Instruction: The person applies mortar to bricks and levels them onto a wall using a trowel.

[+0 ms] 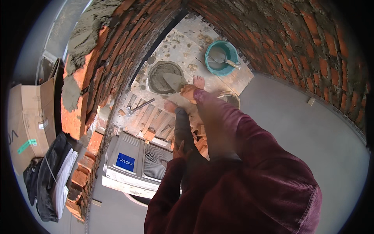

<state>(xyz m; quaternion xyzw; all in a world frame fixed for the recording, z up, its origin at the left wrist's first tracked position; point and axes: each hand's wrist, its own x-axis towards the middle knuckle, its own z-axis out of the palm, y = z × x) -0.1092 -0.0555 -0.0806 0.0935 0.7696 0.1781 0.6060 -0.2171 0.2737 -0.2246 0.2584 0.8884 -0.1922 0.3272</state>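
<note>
So I'm gripping a grey metal trowel (173, 81) in my right hand (189, 93) over the far round mortar tub (148, 78), left hand (179, 151) resting spread on a dark-trousered leg (184, 128), and sloppy tilting could be spilling mix.

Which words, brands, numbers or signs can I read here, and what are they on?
White capitals on a blue square label, on a grey box-shaped fan unit: legible, upside down; wording left unquoted.
Dark letters on a brown cardboard carton: only partly visible, unquoted too.
Small white sticker and green strip on the carton: any print is too small to read.
</note>
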